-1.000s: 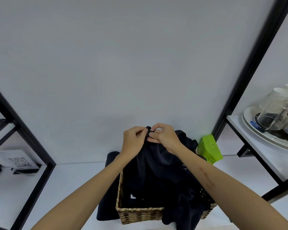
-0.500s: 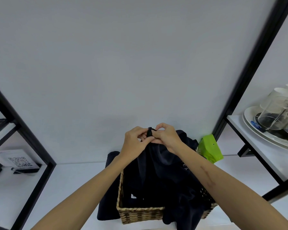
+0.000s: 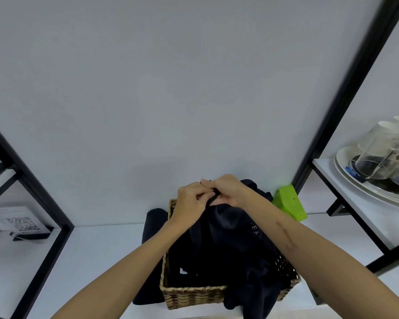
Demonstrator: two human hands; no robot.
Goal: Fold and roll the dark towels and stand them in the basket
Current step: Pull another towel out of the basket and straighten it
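left hand (image 3: 190, 199) + right hand (image 3: 228, 191) pinch top edge of dark fabric towel (image 3: 230, 229) | towel hangs below hands into woven wicker basket (image 3: 191, 295) | tip: find both corners, lift clear, spread flat before folding

One wicker basket (image 3: 191, 295), two hands, one green box (image 3: 289, 202), one QR-code card (image 3: 21, 223).
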